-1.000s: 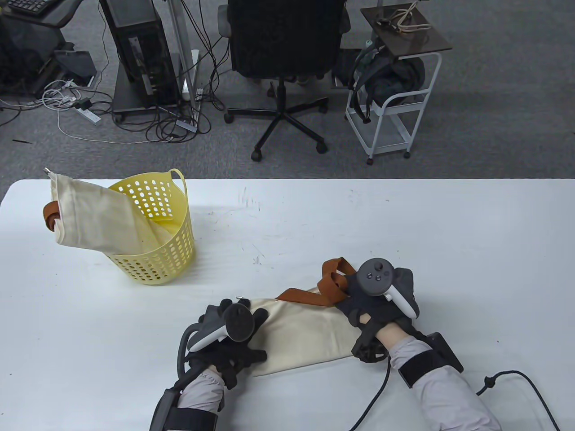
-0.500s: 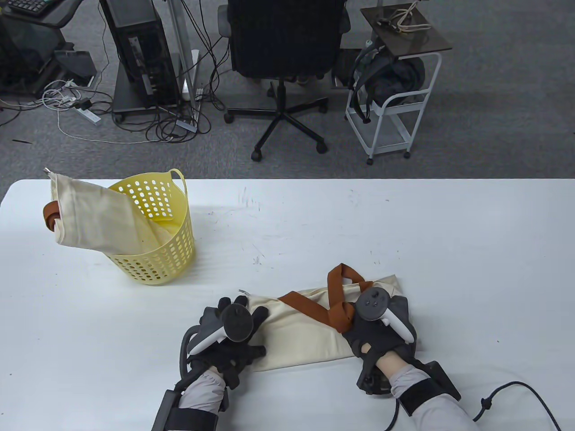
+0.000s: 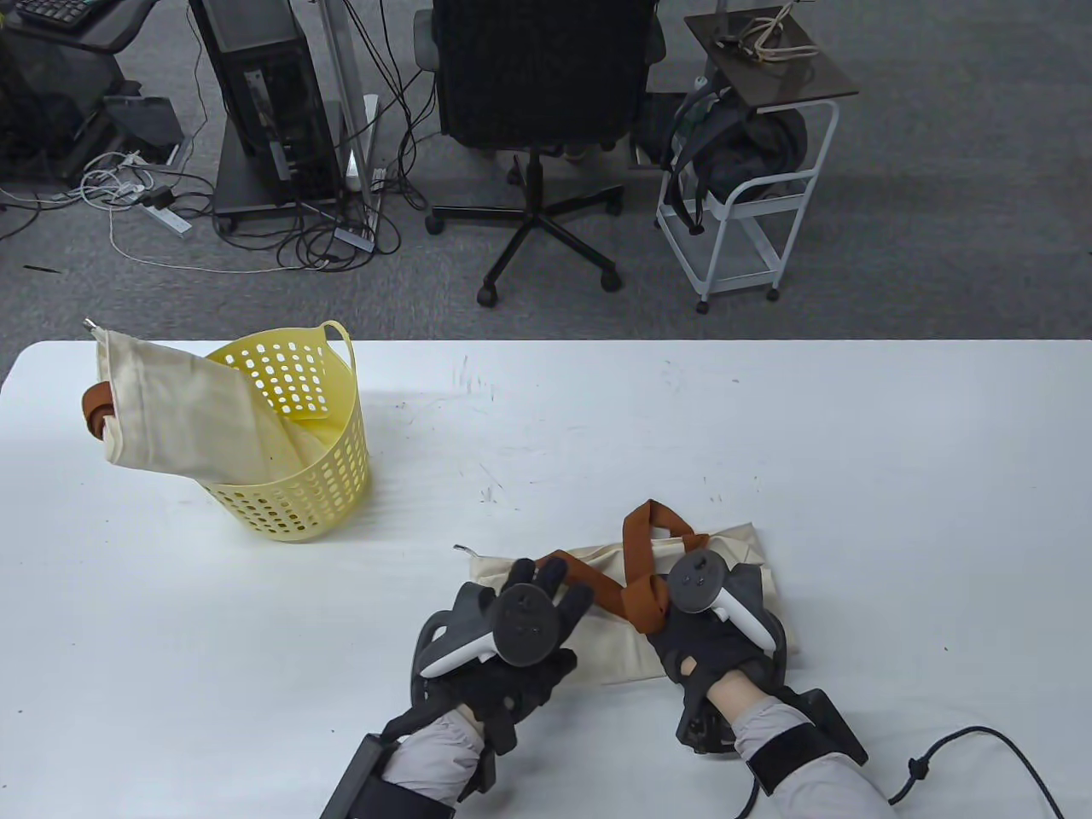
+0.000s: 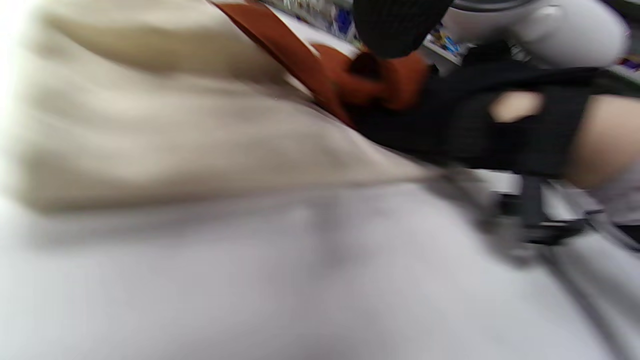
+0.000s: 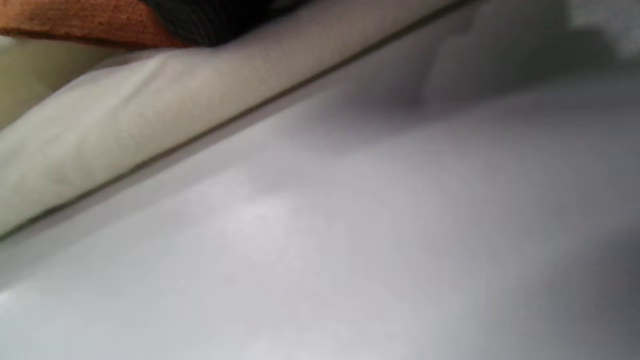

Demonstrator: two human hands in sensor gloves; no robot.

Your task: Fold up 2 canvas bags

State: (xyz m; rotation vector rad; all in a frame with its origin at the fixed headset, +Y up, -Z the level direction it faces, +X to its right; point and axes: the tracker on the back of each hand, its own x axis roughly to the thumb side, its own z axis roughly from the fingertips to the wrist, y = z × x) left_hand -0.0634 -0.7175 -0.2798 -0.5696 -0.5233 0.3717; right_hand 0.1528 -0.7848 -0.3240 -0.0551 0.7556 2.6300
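Observation:
A cream canvas bag (image 3: 618,640) with brown straps (image 3: 636,546) lies folded near the table's front edge. My left hand (image 3: 546,589) rests on the bag's left part with fingers spread, touching one strap. My right hand (image 3: 670,610) presses on the bag's right part and grips the bunched strap by the thumb. The left wrist view shows the bag (image 4: 150,125), the strap (image 4: 310,65) and my right hand (image 4: 475,125). The right wrist view shows the bag's edge (image 5: 125,125). A second cream bag (image 3: 171,418) hangs out of the yellow basket (image 3: 290,486).
The white table (image 3: 768,426) carries the basket at its far left. A black cable (image 3: 972,742) trails from my right wrist at the front right. Beyond the far edge stand an office chair (image 3: 537,102) and a white cart (image 3: 742,222).
My right hand drew back toward me and settled on the bag with the strap. My left hand slid right along the bag onto the strap, uncovering the bag's left corner.

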